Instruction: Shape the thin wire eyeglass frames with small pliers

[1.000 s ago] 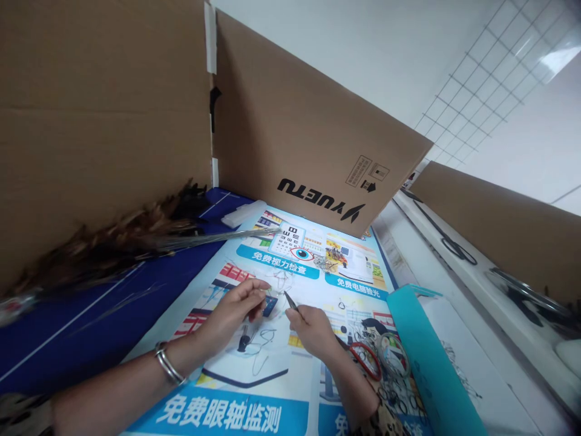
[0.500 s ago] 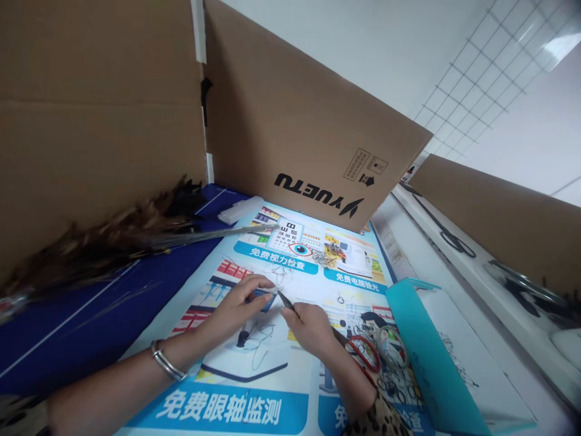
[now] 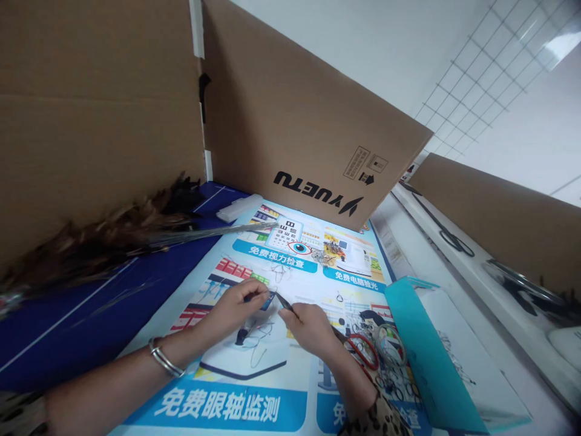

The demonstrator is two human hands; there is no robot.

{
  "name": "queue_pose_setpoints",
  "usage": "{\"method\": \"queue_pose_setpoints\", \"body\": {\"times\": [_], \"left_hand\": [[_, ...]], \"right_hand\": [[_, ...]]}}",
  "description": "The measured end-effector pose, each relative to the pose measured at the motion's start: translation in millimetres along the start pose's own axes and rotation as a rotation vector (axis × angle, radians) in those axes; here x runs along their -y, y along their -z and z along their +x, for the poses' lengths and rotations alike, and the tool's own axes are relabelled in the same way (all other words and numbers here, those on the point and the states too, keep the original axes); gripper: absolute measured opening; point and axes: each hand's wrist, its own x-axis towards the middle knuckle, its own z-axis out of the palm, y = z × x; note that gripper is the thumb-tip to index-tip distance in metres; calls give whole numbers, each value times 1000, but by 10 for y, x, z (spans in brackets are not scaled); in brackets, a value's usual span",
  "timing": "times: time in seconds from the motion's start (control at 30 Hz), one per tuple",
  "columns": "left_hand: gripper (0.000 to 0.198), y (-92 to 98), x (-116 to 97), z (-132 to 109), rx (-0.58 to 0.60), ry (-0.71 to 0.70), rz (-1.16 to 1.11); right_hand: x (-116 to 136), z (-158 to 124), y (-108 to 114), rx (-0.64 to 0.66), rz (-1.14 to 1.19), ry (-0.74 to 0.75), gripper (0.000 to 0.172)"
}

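Note:
My left hand [image 3: 242, 303], with a silver bangle at the wrist, is closed in a pinch over the printed poster sheet [image 3: 281, 396]. Whatever it pinches is too small to make out. Close to its fingertips is the point of a dark, narrow-tipped tool [image 3: 285, 302], which my right hand [image 3: 312, 327] grips. The palm hides most of that tool, so its kind does not show. Thin bent wires [image 3: 259, 339] lie below the hands, and more fine wire [image 3: 282, 271] lies just beyond them. Red-handled scissors [image 3: 364, 352] rest beside my right wrist.
Right of the scissors lie a coil [image 3: 390, 345] and several small rings [image 3: 402, 381]. A teal-and-white open box [image 3: 431, 357] stands further right. Brown feathers [image 3: 104, 242] and thin clear rods [image 3: 218, 232] lie at left. Cardboard panels [image 3: 290, 115] wall the back.
My left fingers have curled in more tightly and moved slightly down. My right hand, with the dark tool, has hardly moved.

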Motion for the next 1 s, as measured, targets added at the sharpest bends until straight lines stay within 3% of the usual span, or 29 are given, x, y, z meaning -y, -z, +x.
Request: {"method": "queue_pose_setpoints", "body": {"times": [0.3, 0.5, 0.77, 1.0], "left_hand": [[18, 4, 13, -16, -85, 62, -32], [14, 22, -13, -26, -219, 93, -31], [20, 22, 27, -30, -202, 109, -40], [19, 27, 47, -31, -177, 110, -10]], "right_hand": [[-22, -34, 78, 7, -22, 29, 58], [-4, -175, 262, -107, -272, 22, 46], [146, -373, 415, 53, -400, 176, 36], [250, -454, 389, 91, -438, 271, 31]]}}
